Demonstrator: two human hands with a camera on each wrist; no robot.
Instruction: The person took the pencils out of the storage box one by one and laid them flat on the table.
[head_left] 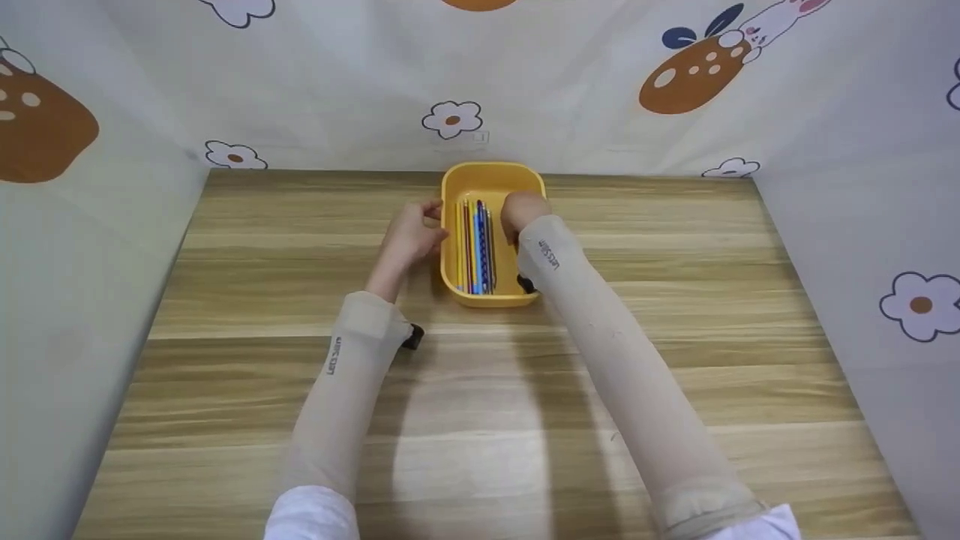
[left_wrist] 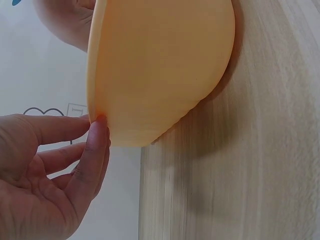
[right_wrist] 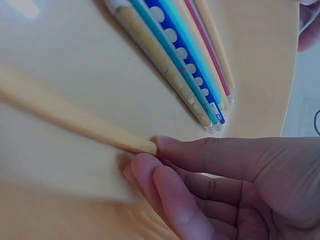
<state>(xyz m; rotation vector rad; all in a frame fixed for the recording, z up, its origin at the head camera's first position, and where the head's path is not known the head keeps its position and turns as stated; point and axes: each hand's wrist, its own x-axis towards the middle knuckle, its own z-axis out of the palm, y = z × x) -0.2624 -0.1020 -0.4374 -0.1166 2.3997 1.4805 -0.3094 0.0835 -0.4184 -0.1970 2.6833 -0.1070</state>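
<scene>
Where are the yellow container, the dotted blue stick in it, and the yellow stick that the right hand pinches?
Yellow container (head_left: 492, 301): head view, on its near rim.
Dotted blue stick (right_wrist: 187, 60): right wrist view, midway along its shaft.
Yellow stick (right_wrist: 80, 120): right wrist view, on its shaft.

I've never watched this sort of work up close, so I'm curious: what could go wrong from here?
The slim tan stick could slip, since the right hand seems to pinch it only by its end. It might also swing into the row of pens or pencils lying alongside in the yellow bin and disorder them. And the bin might shift if bumped, as the left hand has only its fingertips at the rim.
</scene>
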